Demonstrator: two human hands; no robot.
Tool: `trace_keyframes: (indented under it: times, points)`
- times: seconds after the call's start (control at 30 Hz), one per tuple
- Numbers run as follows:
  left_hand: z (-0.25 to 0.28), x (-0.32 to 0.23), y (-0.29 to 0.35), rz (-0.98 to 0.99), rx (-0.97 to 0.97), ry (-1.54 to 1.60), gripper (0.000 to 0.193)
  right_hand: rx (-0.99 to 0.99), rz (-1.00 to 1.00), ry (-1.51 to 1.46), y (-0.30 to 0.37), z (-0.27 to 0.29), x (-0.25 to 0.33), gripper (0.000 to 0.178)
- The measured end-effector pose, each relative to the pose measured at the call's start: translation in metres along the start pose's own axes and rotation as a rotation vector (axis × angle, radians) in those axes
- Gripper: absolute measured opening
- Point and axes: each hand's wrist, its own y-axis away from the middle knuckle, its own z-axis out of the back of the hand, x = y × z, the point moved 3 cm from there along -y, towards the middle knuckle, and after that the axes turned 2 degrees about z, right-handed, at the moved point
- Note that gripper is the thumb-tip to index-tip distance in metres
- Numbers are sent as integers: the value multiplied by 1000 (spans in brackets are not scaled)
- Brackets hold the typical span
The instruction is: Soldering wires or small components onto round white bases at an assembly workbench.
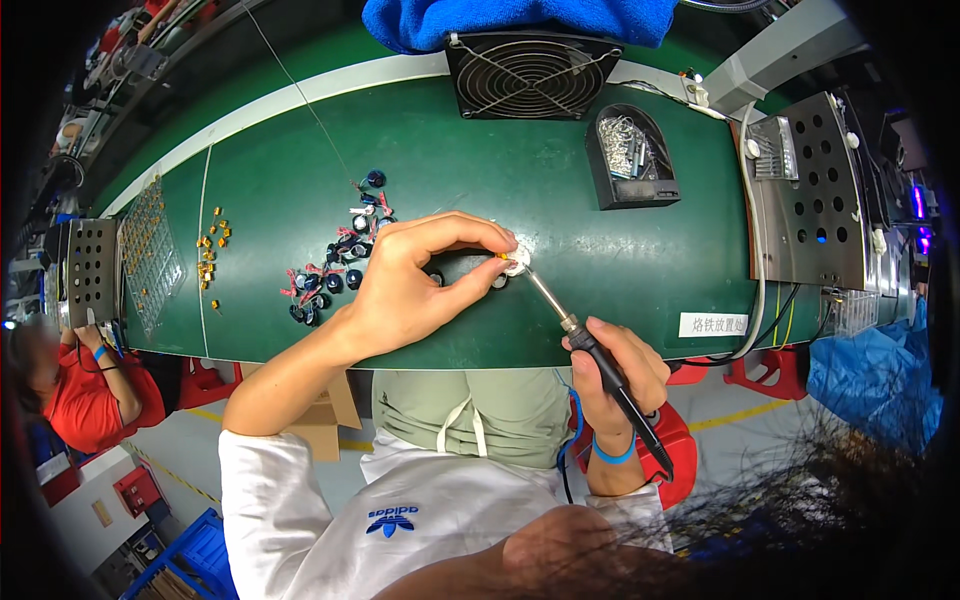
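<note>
Between the thumb and forefinger of my left hand [400,275], a small white round part [520,261] is pinched just above the green bench. A bit of yellow shows at the fingertips, too small to name. My right hand [630,375] is wrapped round the black handle of a soldering iron [545,292]. Its metal tip points up and left, at the white part; whether they touch, I cannot tell. Under and beside my left hand lie several small dark round parts [352,245] with red and white wires, some hidden by the hand.
Several loose yellow parts [207,255] lie left, beside a clear tray [168,278] of more. A black fan [535,75] stands at the back, near a black bin [635,194] of small metal pieces. Perforated metal housing [815,190] and a cable [757,260] border the right. A co-worker [100,385] sits far left.
</note>
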Motion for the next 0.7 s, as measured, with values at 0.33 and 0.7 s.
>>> trace_keyframes:
  times: [0.33, 0.7]
  points:
    - [1, 0, -1, -22, 19, -40, 19, 45, 8, 29, -5, -2, 3, 31]
    - [-2, 0, 1, -36, -2, -69, 20, 50, 10, 32, -3, -2, 4, 32]
